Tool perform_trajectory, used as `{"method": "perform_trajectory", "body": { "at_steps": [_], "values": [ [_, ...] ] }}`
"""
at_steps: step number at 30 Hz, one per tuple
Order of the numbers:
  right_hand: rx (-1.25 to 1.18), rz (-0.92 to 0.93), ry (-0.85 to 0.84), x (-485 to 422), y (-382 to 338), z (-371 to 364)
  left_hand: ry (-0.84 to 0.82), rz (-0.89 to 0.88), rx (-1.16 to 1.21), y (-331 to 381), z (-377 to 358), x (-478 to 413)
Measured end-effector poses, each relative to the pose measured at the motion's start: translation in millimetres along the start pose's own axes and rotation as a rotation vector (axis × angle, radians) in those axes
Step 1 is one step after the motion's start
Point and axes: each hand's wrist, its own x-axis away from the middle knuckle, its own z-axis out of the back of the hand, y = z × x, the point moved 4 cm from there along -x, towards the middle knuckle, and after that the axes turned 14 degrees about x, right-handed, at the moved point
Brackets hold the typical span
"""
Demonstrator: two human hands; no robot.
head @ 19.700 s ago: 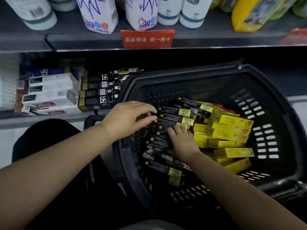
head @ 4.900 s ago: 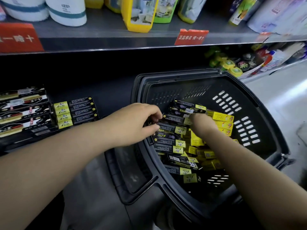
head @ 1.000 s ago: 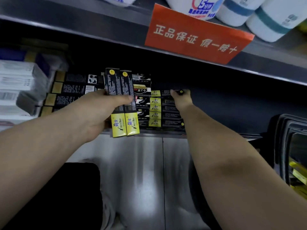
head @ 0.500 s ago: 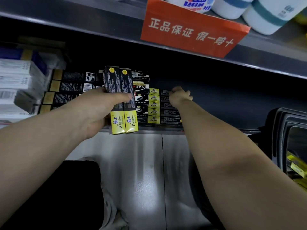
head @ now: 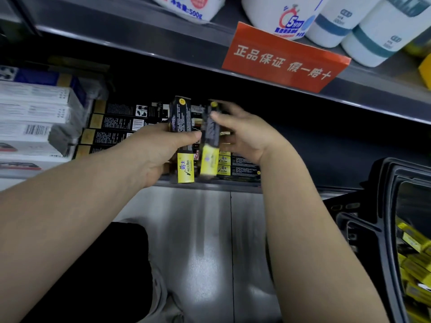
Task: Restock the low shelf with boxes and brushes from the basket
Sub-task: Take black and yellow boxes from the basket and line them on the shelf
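Right hand (head: 245, 136) gripped one upright black-and-yellow box (head: 210, 160), left hand (head: 154, 155) its twin (head: 185, 170); the shelved stack (head: 240, 170) lay crosswise just behind.

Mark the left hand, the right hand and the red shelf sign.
left hand (head: 158, 152), head view: middle of the hand, gripping the sharp box (head: 185, 169).
right hand (head: 245, 134), head view: middle of the hand, pinching the blurred box (head: 210, 159).
red shelf sign (head: 283, 59), head view: middle of its face.
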Motion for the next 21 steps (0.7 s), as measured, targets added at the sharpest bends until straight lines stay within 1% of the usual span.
{"method": "perform_trajectory", "body": {
  "at_steps": [1, 4, 5, 6, 7, 9, 12, 14, 15, 16, 19, 21],
  "values": [
    [-0.056, -0.028, 0.139, -1, 2, 11, 0.022, -0.017, 0.003, 1, 3, -1],
    [-0.192, -0.149, 0.649, -13, 19, 53, 0.039, -0.043, 0.010, 4, 7, -4],
    [-0.208, -0.163, 0.770, -19, 27, 65, 0.030, -0.049, 0.004, 4, 7, -4],
    [-0.206, -0.169, 0.835, -23, 32, 74, 0.025, -0.060, -0.005, 5, 7, -5],
    [-0.215, -0.178, 0.861, -29, 36, 78, 0.026, -0.072, -0.014, 6, 7, -6],
    [-0.292, -0.177, 0.837, -42, 41, 83, 0.046, -0.084, -0.028, 8, 9, -10],
    [-0.269, -0.200, 0.876, -58, 50, 89, 0.066, -0.088, -0.048, 9, 11, -14],
    [-0.305, -0.201, 0.895, -65, 61, 95, 0.064, -0.080, -0.077, 8, 11, -17],
    [-0.229, -0.197, 0.886, -70, 65, 98, 0.063, -0.075, -0.091, 8, 10, -17],
    [-0.173, -0.210, 0.840, -75, 70, 100, 0.062, -0.070, -0.107, 7, 10, -18],
    [0.079, -0.290, 0.721, -85, 81, 104, 0.066, -0.057, -0.151, 4, 9, -18],
    [0.206, -0.341, 0.658, -92, 90, 105, 0.070, -0.051, -0.159, 3, 7, -19]
  ]
}}
